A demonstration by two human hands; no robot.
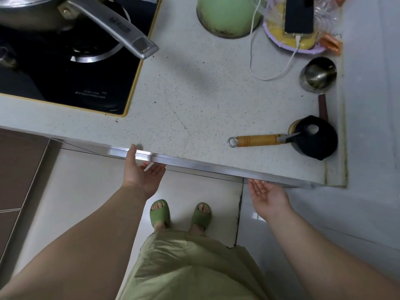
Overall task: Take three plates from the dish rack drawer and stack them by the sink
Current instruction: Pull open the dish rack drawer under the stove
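Stove [71,68]: glossy black glass, up and left of the hands; steel pan handle [114,27] juts over it.
Left hand [141,173]: open, palm up, fingers hooked under the metal drawer edge [194,164], likely to pull.
Counter [194,100]: speckled pale stone above both hands.
Right hand [267,194]: open, empty, fingertips under that edge.
Plates: unseen, presumably inside the drawer.

Speckled stone countertop [194,100] with black glass gas hob [71,83] at left, steel long-handled pan [91,20] on hob, pale green upturned bowl [227,16] behind, small steel ladle [318,74] at right, wooden-handled tool [257,140] nearer front edge, open-palmed left hand [142,172] and right hand [268,195] under metal countertop edge strip [205,165].
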